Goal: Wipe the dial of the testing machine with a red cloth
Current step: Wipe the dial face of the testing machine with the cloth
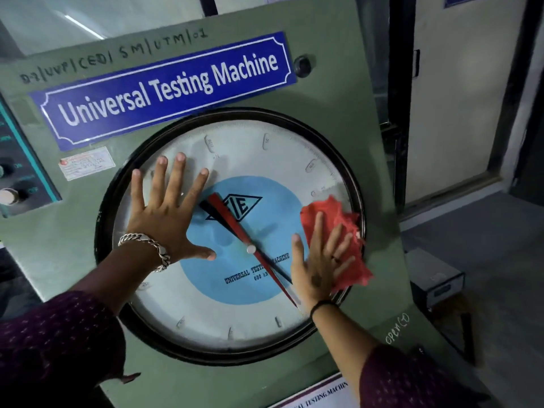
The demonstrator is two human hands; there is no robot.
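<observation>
- Far L: teal control panel (17, 160) w/ a knob or two, blurred; not part of the job.
- Blue nameplate (164, 86) reads "Universal Testing Machine", fixed to the green machine front (338, 83) just above the dial.
- Left hand (164, 216): flat, fingers spread wide, palm pressed on the upper-L part of the glass. Holds nothing; looks like a brace only. Chain bracelet (147, 248) on that wrist.
- Dial (235, 313): big round face in a black rim, centre of the machine front. White outer ring w/ scale marks, pale blue middle disc, logo + "Universal Testing Machine" lettering. Red pointer (235, 222) and a black one cross at the hub.
- Glass shows a dull hazy film over the upper white ring; a cleaner-looking patch sits near the cloth at R, tho glare makes it hard to be sure.
- Right hand (323, 260): also flat and open, fingers fanned, pinning the red cloth (326, 213) against the glass at the R edge of the dial. No closed grip, cloth is held by pressure only. Thin dark band on wrist.
- Cloth is bunched, spills past the fingers and over the black rim on the R.
- Step in hand, my read: wiping under way, working the R side; most of the face prob. left to do.
- Next calls for: keep palm pressure so cloth doesn't slip, sweep L across centre and up to the hazy top, and shift L hand off the glass to reach under it.
</observation>
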